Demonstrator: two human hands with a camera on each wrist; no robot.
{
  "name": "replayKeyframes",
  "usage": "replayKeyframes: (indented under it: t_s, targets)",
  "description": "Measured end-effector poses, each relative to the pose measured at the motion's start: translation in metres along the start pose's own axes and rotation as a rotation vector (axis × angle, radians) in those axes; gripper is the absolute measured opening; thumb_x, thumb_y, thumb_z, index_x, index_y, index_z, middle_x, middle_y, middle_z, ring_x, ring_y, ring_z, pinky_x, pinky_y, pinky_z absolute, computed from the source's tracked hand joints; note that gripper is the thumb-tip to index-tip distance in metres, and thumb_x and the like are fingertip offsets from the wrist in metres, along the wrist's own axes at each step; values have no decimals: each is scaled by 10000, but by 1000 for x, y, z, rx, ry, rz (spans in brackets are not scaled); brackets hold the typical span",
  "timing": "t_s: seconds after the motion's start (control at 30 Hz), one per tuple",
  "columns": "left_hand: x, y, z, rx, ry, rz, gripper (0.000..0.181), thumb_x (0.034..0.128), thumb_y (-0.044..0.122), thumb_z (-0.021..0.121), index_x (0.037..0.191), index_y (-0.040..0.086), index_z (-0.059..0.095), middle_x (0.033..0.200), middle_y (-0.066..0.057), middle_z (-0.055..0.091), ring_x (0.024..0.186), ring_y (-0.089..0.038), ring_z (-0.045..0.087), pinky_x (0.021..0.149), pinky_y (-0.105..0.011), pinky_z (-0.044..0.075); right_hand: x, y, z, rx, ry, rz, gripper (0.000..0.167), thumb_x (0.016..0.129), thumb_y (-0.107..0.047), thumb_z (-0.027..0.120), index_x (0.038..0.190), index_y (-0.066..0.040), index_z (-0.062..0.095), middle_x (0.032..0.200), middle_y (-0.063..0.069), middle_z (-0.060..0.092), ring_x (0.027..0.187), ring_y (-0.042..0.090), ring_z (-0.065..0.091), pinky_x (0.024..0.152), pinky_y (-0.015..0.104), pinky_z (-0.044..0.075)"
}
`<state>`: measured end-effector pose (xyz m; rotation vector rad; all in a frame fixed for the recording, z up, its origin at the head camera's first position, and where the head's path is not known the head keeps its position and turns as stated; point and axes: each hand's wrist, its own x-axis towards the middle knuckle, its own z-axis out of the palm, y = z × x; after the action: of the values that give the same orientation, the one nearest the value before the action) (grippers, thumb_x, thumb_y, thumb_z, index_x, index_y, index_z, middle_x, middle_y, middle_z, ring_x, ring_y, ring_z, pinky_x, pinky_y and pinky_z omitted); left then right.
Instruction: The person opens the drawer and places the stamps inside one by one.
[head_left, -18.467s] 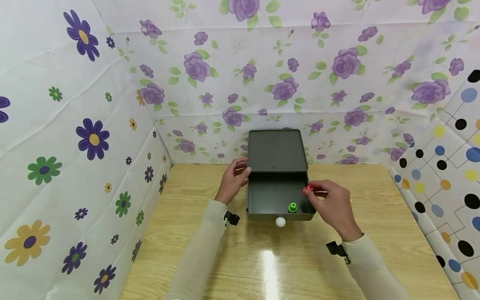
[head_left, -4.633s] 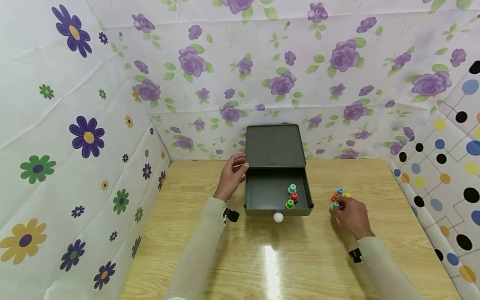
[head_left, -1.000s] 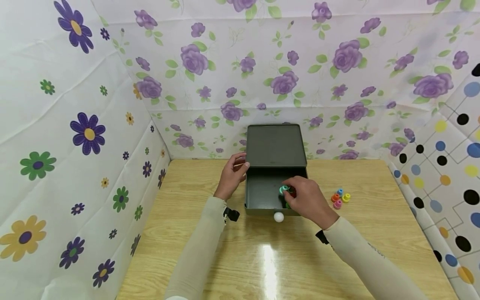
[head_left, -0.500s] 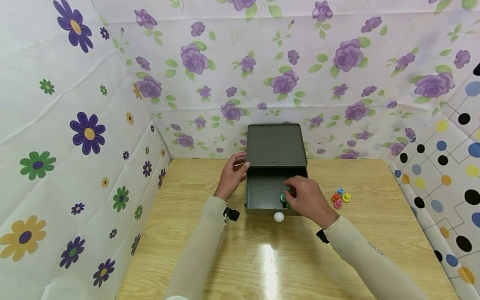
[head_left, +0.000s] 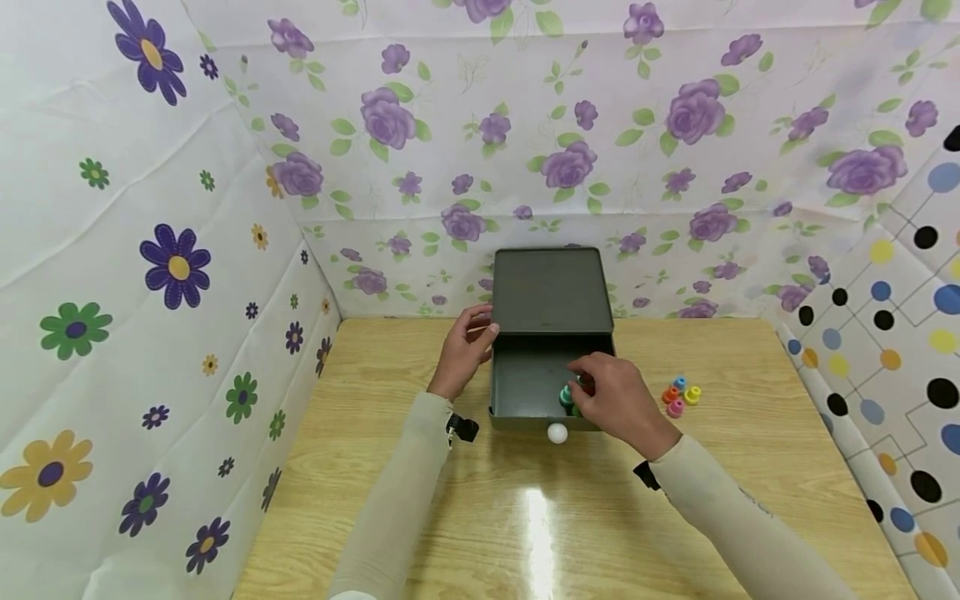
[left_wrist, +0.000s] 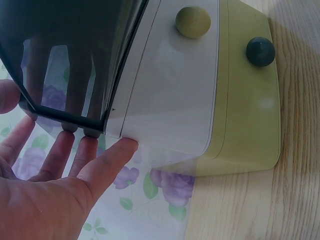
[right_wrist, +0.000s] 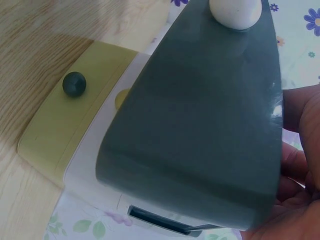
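Pegs (head_left: pixel 566 397) at five o'clock in the drawer (head_left: pixel 521 383) may topple if the right hand (head_left: pixel 618 400), grip unclear, brushes them; left hand (head_left: pixel 459 357) fingers spread.

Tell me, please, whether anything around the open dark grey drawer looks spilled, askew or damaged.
Nothing stands out. The dark grey rectangular drawer sits straight, and the small pink, orange, yellow and blue pegs sit together on the wooden table. The right hand partly hides the pegs inside.

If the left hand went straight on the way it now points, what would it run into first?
The left side of the dark drawer unit. The left hand is right beside it, fingers at its edge, though whether every fingertip touches is hard to tell.
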<state>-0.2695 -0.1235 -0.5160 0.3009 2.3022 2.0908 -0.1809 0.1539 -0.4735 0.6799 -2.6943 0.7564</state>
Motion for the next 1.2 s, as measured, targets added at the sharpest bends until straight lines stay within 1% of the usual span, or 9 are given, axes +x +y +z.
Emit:
replayKeyframes:
  t_s: [0.17,0.3,0.43,0.57,0.67,0.83,0.9,1.0,1.2]
  targets:
    - [1,0,0,2,1,-1,444,1062,398,656,1490,329,559,1438,-51,579,1303,-276,627,984,-553,591,-4,-3,-4,6,16,-14,218,899,-118,829,1095,-31,786,929,60,730,710,78,615,625,264,537]
    - [1,-1,0,-1,-5,-1,454,1064,400,653,1499,319,553,1446,-65,573,1310,-284,621,993,-553,587,-10,-8,-5,13,49,-29,202,893,-110,831,1077,-41,787,903,50,722,693,96,606,610,261,519]
    - [1,0,0,-3,-5,-3,456,1062,412,653,1497,322,553,1445,-61,573,1306,-281,623,988,-533,592,-20,-16,-4,36,81,-34,181,893,-116,843,1058,-67,789,895,18,713,715,130,655,628,275,547]
    - [1,0,0,1,0,-9,444,1059,423,655,1485,339,560,1441,-42,575,1304,-270,624,985,-521,595,-31,-25,-1,59,123,-61,189,874,-113,871,1041,-73,793,947,42,744,771,140,727,664,292,609]
    - [1,0,1,4,2,-10,438,1062,420,650,1483,342,560,1443,-38,574,1309,-266,622,987,-524,595,-40,-28,4,64,178,-95,207,855,-93,881,1038,-65,788,995,71,759,820,159,752,675,307,629]
    - [0,0,1,4,-2,-5,438,1067,412,643,1490,334,555,1457,-53,568,1320,-278,618,994,-531,591,-53,-35,11,23,297,-128,237,825,-104,901,1031,-73,788,1006,47,761,911,192,739,704,359,633]
    - [0,0,1,1,-1,-5,435,1066,413,645,1486,341,558,1462,-59,566,1321,-285,617,995,-536,590,-58,-38,13,14,319,-124,247,813,-114,912,1025,-76,791,995,34,759,916,185,736,721,377,635]
    - [-1,-1,0,0,0,-8,427,1061,421,651,1475,361,563,1466,-63,563,1319,-283,618,996,-535,590,-64,-43,16,19,319,-97,248,817,-126,912,1030,-76,795,987,20,751,894,174,735,726,381,631]
    - [0,-3,0,1,-1,-10,422,1064,421,646,1474,370,562,1479,-89,551,1316,-287,617,1004,-561,580,-75,-48,28,65,328,-24,212,835,-119,898,1016,-78,796,968,23,747,805,149,701,674,332,602]
